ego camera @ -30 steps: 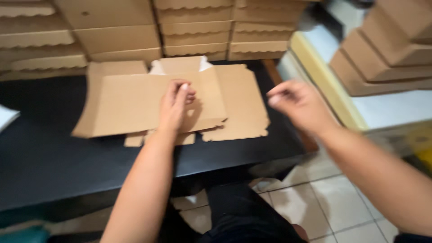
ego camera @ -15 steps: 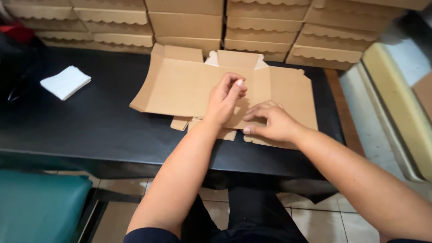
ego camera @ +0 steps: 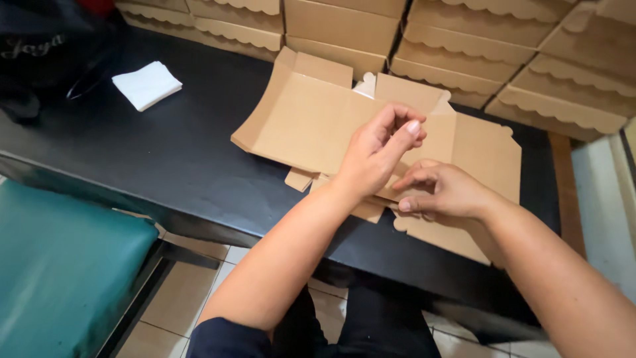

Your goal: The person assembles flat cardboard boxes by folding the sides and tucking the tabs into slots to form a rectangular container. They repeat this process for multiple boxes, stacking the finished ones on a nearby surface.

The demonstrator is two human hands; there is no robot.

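A flat brown cardboard box blank (ego camera: 311,122), partly folded, lies on the black table (ego camera: 165,159). Its left side panel is raised. My left hand (ego camera: 377,152) is over the middle of the blank, fingers curled and pinching a flap at the centre fold. My right hand (ego camera: 440,192) rests just to the right and nearer to me. Its fingers press on the blank's front edge, thumb tucked by the scalloped flap. The two hands almost touch.
Stacks of folded cardboard boxes (ego camera: 464,53) with scalloped edges line the table's back. A white folded cloth (ego camera: 147,85) lies at the left, a dark bag (ego camera: 40,53) at the far left corner. A teal seat (ego camera: 59,278) stands at lower left over tiled floor.
My right hand has come in from the right and settled on the blank's front edge. My left hand stayed on the blank and curled its fingers around the centre flap.
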